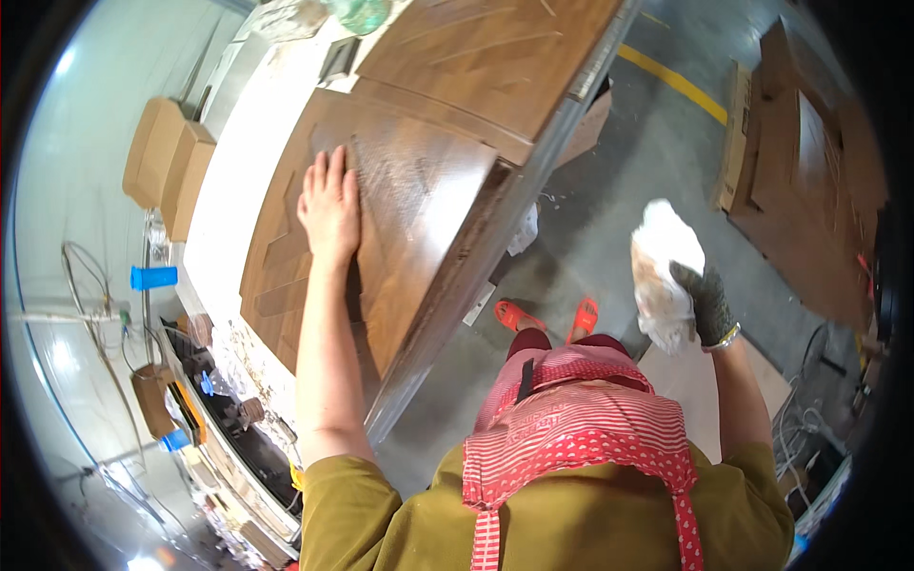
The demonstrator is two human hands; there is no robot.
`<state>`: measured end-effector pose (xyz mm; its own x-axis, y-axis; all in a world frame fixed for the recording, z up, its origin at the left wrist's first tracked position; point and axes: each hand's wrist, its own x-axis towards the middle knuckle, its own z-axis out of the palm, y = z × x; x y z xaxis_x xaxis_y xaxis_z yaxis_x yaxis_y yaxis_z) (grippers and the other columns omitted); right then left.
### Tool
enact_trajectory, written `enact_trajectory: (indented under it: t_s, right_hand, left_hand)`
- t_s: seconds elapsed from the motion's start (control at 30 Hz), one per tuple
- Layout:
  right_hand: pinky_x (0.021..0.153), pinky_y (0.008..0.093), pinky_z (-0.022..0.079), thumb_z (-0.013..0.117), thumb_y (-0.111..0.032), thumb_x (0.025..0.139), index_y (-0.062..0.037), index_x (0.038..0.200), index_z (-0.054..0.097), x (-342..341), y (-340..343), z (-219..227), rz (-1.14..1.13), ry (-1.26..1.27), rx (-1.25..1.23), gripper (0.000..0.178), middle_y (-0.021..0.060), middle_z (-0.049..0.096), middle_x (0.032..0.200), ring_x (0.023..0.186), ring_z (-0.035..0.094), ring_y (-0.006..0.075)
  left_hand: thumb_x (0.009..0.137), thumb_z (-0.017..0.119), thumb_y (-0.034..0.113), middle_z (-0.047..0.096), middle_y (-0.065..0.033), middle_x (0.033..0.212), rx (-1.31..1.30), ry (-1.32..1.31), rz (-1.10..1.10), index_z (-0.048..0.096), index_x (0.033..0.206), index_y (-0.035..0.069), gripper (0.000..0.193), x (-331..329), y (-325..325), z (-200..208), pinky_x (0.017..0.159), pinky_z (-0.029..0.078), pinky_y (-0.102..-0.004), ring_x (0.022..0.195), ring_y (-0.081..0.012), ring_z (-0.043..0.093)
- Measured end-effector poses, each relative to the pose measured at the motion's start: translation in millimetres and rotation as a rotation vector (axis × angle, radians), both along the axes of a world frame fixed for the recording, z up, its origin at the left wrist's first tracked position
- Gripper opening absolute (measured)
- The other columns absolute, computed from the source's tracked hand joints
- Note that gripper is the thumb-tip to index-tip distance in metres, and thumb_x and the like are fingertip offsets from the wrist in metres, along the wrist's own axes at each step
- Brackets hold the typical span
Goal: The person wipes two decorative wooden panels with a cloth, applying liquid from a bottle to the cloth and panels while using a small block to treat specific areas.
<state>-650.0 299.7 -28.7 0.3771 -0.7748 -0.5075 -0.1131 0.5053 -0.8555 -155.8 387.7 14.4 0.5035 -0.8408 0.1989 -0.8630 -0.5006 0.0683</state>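
Observation:
My bare left hand (330,205) lies with fingers stretched on a dark brown wooden panel (419,205), near its left edge. The panel has a glossy, wet-looking sheen toward the right and rests on other brown wood pieces on the workbench. Out to the right, over the floor, my right hand (705,305) wears a dark grey glove and grips a wadded white cloth (664,271) with brown stains. The gloved fingertips are partly hidden behind the cloth.
More brown panels (490,57) lie farther along the bench, near a small dark block (339,59). An open cardboard box (167,167) stands at the left. Stacked brown boards (800,181) stand at the right, with cables (809,428) below them. A metal edge (562,128) borders the bench.

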Motion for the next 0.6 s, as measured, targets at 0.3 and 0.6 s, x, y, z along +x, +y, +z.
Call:
enact_trajectory:
  t_s: [0.3,0.6]
  right_hand:
    - [0.086,0.0382,0.047,0.058,-0.020,0.076,-0.0100,0.116,0.057,271.4,34.1,73.1,0.844,0.250,-1.767,0.041,0.0137,0.062,0.105,0.093,0.061,0.0296]
    - [0.075,0.0394,0.048,0.060,-0.030,0.080,-0.0073,0.111,0.058,357.2,-110.2,104.5,0.653,0.398,-1.552,0.038,0.0176,0.063,0.093,0.083,0.061,0.0347]
  left_hand:
    - [0.094,0.037,0.037,0.033,-0.0109,0.145,0.011,0.018,-0.001,0.035,0.140,0.021,0.048,-8.2,-5.0,9.5,0.107,0.021,-0.0537,0.134,-0.0297,0.029]
    - [0.095,0.036,0.033,0.033,-0.0100,0.144,-0.064,0.026,0.027,0.038,0.138,0.017,0.045,-11.0,3.5,8.8,0.105,0.023,-0.0543,0.132,-0.0304,0.029]
